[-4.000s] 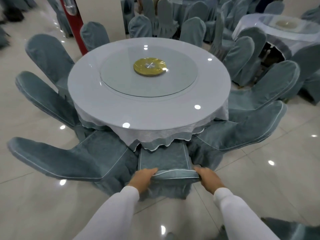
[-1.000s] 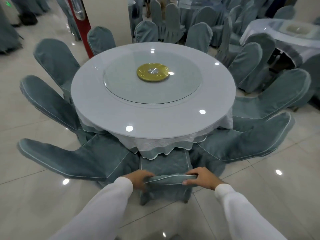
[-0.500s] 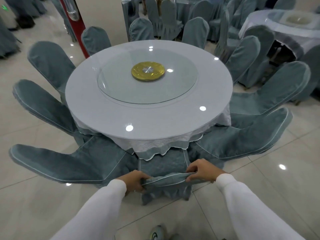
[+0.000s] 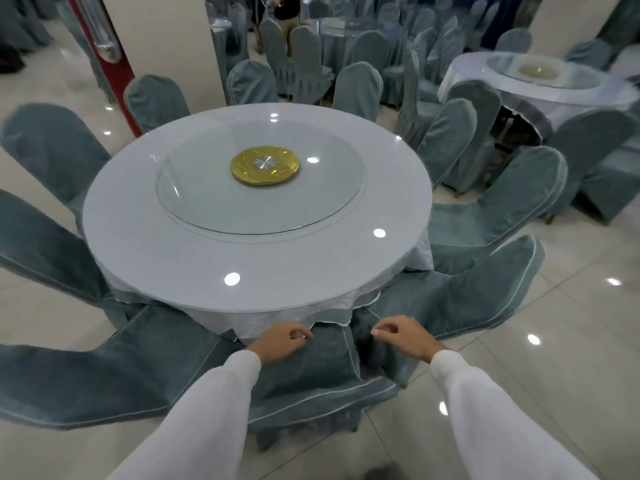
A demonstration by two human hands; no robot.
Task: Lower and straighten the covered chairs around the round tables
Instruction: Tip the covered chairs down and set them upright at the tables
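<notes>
Glossy cream tiled floor (image 4: 571, 358) mirroring ceiling lights. Red column (image 4: 114, 69) bearing a silver metal fitting (image 4: 105, 46) at far left, just beside a cream square pillar (image 4: 166, 39). Standing figure in dark top (image 4: 285, 8), far back.

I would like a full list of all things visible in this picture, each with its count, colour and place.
round table: one, white, centre.
glass turntable: one, clear, on the round table.
gold disc: one, gold, middle of the turntable.
tablecloth: one, white, hanging under the table edge.
near chair: one, grey-green cover, under the hands.
other covered chairs: many, grey-green, around this table and behind.
second table: one, white, far right.
pillar: one, cream, behind.
red post: one, upper left.
floor: pale glossy tiles.
left hand: on the near chair's cover, fingers curled.
right hand: above the cover's right edge, fingers curled.
</notes>
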